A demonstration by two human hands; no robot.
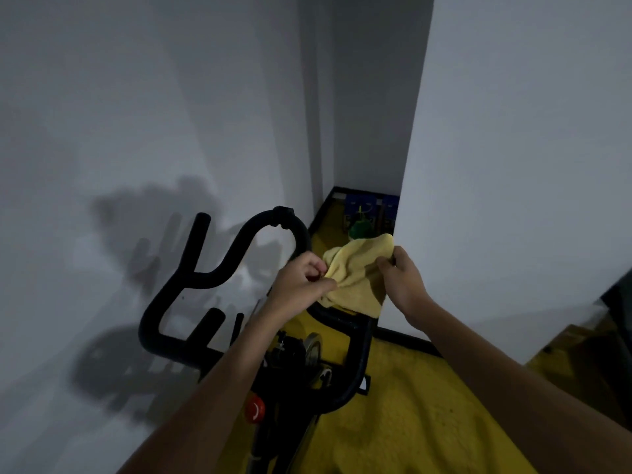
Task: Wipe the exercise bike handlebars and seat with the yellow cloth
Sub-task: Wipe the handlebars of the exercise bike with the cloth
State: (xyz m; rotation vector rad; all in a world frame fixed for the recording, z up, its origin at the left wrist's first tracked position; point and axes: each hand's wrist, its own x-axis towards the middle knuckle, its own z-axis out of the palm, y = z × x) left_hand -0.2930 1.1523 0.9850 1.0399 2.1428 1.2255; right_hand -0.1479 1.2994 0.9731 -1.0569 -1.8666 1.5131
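With the left hand (301,280) and right hand (402,278) each pinched shut on an edge of the crumpled yellow terry cloth (355,275) draped over the right grip of the black tubular handlebars (219,265), best gather it snugly around the bar before wiping along it.

Home corner: exercise bike (273,354), white walls (136,97)

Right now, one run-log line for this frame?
stage: cloth prep | left hand: pinching yellow cloth | right hand: gripping cloth edge | cloth: bunched above right handlebars bar | seat: not visible
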